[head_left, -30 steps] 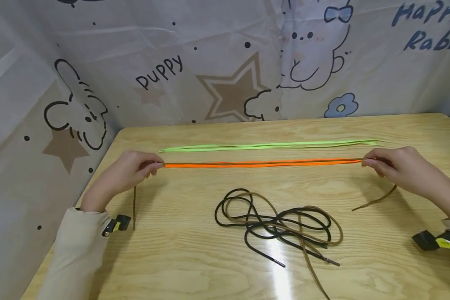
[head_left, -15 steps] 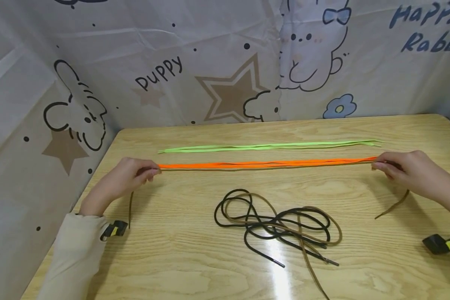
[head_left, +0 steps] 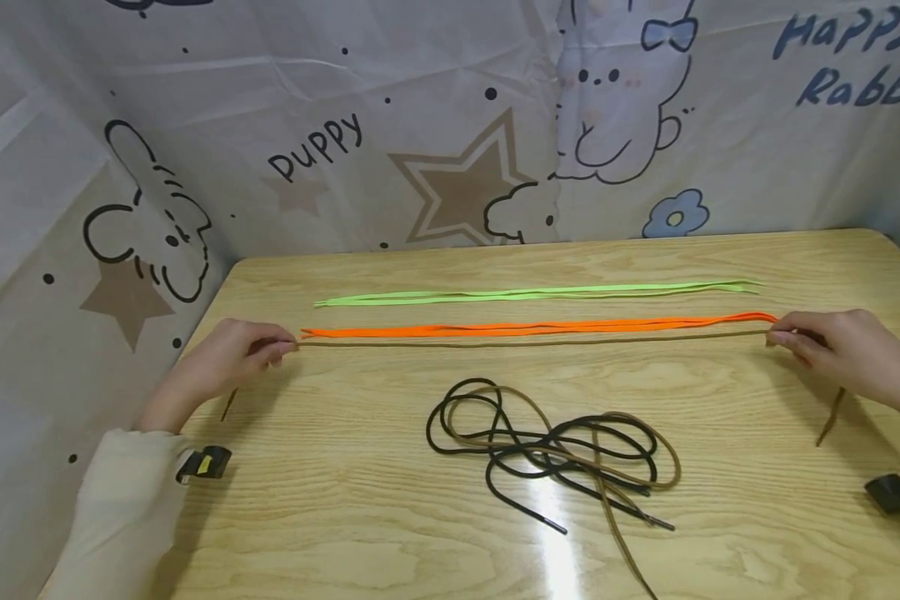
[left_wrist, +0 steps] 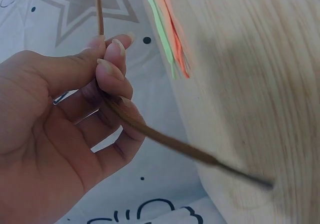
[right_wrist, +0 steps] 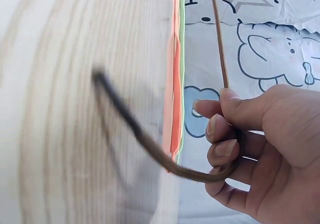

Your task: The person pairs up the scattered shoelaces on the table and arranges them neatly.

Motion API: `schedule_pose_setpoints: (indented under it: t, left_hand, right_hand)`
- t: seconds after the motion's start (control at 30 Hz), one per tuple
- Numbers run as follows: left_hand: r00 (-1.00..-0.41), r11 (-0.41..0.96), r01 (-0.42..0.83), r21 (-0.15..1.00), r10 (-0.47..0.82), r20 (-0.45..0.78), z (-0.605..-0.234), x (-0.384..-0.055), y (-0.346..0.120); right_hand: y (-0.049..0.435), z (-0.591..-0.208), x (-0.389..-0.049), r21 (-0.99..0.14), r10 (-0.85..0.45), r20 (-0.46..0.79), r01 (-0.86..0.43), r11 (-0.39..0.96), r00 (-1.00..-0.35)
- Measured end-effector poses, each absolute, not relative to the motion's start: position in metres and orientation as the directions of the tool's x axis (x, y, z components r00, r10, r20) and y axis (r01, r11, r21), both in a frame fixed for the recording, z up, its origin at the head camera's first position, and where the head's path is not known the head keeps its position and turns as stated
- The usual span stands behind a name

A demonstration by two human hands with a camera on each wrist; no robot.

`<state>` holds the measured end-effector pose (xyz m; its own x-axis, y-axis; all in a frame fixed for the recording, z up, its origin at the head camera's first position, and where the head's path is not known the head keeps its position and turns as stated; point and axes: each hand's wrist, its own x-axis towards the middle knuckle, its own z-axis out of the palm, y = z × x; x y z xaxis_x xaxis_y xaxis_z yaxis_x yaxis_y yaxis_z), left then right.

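1. Pale cartoon-printed cloth [head_left: 270,83] stood behind the light wood-grained table [head_left: 330,500].
2. The left hand [head_left: 238,352] and right hand [head_left: 840,343] pinched one thin brown cord [left_wrist: 170,142], stretched between them.
3. Flat orange laces [head_left: 495,331] lay just beyond it, flat lime-green laces [head_left: 506,295] farther; tangled black-and-brown cords [head_left: 551,442] lay nearer.

Head view: the near edge of the desk [head_left: 330,517] is out of picture, and the loose brown shoelace [head_left: 617,533] is cut off that way, its crossings with the black lacing [head_left: 547,522] partly hidden. The stretched brown shoelace [head_left: 532,342] is covered where the left hand [head_left: 240,354] and right hand [head_left: 843,346] pinch it; whether the orange shoelaces [head_left: 495,328] touch the right hand, towards the desk's right edge, cannot be told. Wrist views: both tips of the stretched brown shoelace blurred.
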<state>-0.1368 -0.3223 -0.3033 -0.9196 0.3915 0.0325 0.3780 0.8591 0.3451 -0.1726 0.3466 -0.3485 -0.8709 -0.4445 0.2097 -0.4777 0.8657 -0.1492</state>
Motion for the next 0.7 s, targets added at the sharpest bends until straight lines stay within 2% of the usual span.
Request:
schedule_pose_setpoints:
  t: [0.27, 0.53, 0.7]
  left_hand:
    - [-0.930, 0.874, 0.337, 0.349, 0.366, -0.021, -0.307, -0.136, -0.333]
    - [-0.924, 0.876, 0.359, 0.321, 0.383, -0.012, -0.318, -0.140, -0.351]
    - [-0.938, 0.886, 0.305, 0.348, 0.342, -0.048, -0.319, -0.143, -0.361]
  right_hand:
    - [0.359, -0.354, -0.171, -0.148, -0.409, 0.196, -0.439, 0.886, -0.891]
    - [0.381, -0.365, -0.176, -0.168, -0.350, 0.181, -0.379, 0.910, -0.919]
    - [0.394, -0.370, -0.179, -0.196, -0.313, 0.172, -0.344, 0.918, -0.934]
